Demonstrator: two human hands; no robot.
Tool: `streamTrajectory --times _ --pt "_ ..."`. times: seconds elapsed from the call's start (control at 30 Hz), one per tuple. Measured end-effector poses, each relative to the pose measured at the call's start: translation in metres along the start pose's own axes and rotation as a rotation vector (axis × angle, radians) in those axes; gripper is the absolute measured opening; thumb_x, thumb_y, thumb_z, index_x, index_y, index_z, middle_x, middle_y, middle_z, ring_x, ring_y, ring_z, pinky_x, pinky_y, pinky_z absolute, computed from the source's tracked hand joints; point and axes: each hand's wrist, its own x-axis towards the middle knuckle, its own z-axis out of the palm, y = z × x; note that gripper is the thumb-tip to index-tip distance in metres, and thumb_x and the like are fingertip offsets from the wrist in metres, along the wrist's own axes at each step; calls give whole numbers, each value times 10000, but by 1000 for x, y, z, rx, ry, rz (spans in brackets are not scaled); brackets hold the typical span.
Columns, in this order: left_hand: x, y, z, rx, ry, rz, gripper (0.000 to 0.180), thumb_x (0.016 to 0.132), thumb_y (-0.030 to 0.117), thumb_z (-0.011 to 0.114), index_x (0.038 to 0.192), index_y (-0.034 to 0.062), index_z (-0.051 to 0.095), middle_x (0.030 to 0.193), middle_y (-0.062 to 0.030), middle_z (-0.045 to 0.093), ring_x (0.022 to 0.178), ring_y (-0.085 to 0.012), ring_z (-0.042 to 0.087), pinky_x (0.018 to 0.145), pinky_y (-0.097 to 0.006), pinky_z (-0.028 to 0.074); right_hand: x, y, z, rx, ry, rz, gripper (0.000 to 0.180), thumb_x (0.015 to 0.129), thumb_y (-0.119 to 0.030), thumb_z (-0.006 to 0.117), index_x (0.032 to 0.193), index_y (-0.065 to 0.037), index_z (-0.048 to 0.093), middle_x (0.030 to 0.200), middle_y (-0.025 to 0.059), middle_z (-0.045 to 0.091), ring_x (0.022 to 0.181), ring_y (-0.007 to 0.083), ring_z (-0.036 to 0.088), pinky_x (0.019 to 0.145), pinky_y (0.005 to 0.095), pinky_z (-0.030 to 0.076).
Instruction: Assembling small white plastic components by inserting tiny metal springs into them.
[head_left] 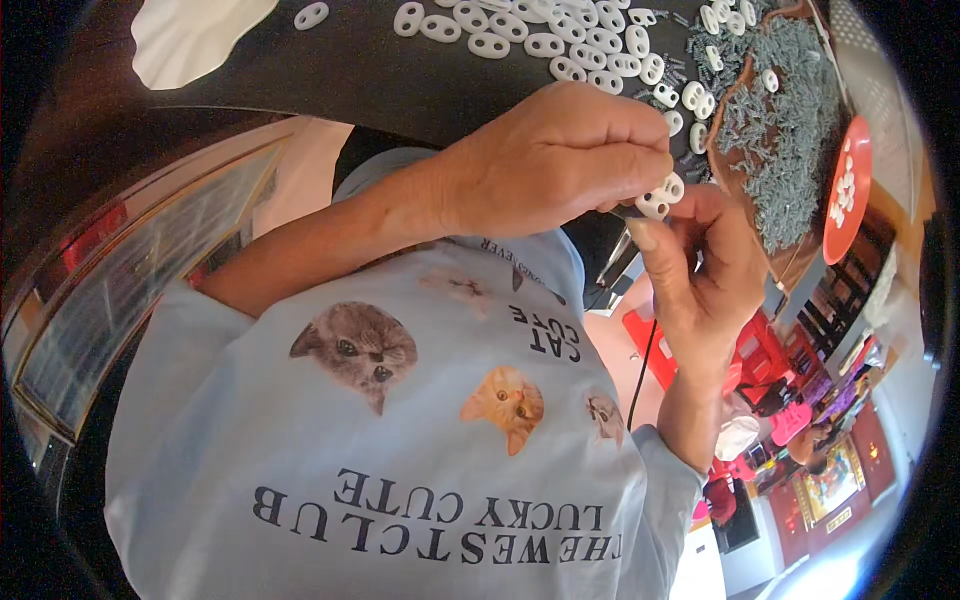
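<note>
My left hand [560, 155] reaches in from the left with its fingers pinched together. At its fingertips is a small white plastic cord lock [655, 204] with two round holes. My right hand [705, 265] is curled just beyond, its thumb raised against the lower edge of this piece and its fingers bent behind. The two hands meet at the cord lock above the table edge, in front of my light blue shirt. Part of the piece is covered by my left fingers, so I cannot tell whether it is one part or two pressed together.
Many white two-hole oval pieces [545, 44] lie scattered on the dark table [330, 70]. Small grey springs [790, 130] heap on a brown sheet at the right, beside a red plate [838, 225] of tiny white parts. A white scalloped dish [190, 40] sits at the far left.
</note>
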Motion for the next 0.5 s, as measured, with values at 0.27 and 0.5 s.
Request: streamTrajectory --times 0.27,0.5 --pt "-1 6 1 37 -15 -56 276 913 265 483 722 66 507 581 47 406 536 -38 355 473 -220 261 13 -6 -5 -271 -8 -269 372 744 -228 764 977 -5 579 710 25 501 552 87 423 483 234 347" --pt "-2 3 -2 26 -30 -24 283 911 269 483 716 66 507 581 46 406 530 -41 355 469 -225 261 20 -4 -8 -261 -31 -329 414 707 -273 780 962 -17 579 673 31 462 529 107 414 471 241 337"
